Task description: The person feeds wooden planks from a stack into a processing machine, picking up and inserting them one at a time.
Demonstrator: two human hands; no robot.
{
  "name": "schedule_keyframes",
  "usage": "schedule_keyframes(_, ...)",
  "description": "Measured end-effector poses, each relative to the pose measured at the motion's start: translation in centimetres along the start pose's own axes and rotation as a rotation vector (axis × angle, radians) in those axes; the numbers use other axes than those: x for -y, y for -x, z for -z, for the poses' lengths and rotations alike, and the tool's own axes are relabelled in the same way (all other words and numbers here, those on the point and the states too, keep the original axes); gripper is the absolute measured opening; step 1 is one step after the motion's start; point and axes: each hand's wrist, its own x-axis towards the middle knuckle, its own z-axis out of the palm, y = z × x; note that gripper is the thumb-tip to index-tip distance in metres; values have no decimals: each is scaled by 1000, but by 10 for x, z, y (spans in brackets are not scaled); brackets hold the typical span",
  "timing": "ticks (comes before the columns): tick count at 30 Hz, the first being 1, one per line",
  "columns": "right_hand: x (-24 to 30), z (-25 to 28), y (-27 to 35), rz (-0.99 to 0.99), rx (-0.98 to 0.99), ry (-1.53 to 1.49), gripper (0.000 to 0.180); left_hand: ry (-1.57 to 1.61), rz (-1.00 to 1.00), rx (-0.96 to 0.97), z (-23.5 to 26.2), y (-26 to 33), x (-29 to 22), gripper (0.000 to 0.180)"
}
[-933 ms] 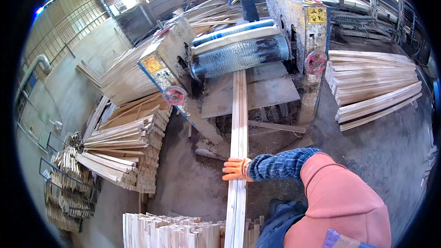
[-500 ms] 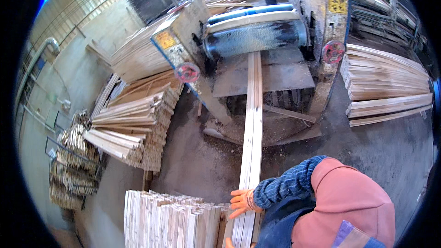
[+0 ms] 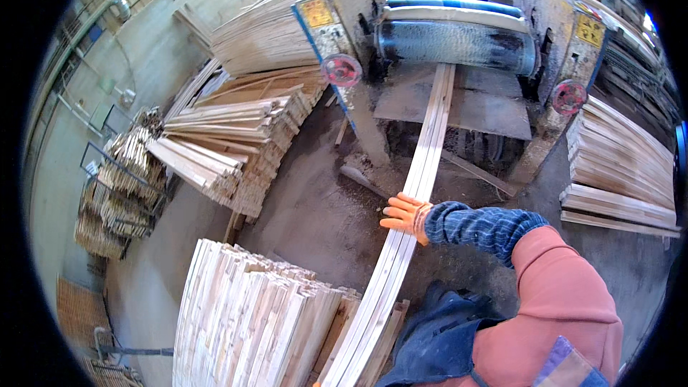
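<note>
Long pale wood strips [image 3: 405, 247] lie side by side, running from the lower edge of the view up to the roller machine. Their far ends meet the machine's metal bed [image 3: 487, 104], below a worn blue roller [image 3: 455, 43]. My right hand [image 3: 407, 216], in an orange glove, lies across the top of the strips about midway, its fingers stretched out and apart toward the left. Only an orange sliver of my left hand [image 3: 316, 385] shows at the lower edge, beside the near part of the strips; its fingers are hidden.
A stack of strips [image 3: 251, 308] stands close on the left. Farther left are another wood pile [image 3: 229, 143] and bundled strips [image 3: 118, 201]. More boards [image 3: 620, 165] lie at the right. Red handwheels [image 3: 341, 70] stick out from the machine's side posts.
My right hand has moved forward along the strips, toward the machine, and its arm is stretched farther out. The view has shifted, so the machine now appears farther right.
</note>
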Motion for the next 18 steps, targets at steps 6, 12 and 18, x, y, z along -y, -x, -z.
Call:
schedule_keyframes(6,49,0,0,225,14,-136,125,27,8,143,-36,-35,-47,77)
schedule_keyframes(12,106,0,2,427,75,-190,124,93,97,396,-38,-67,-127,114)
schedule_keyframes(18,145,-2,-3,471,93,-206,126,223,22,580,-12,-83,-118,125)
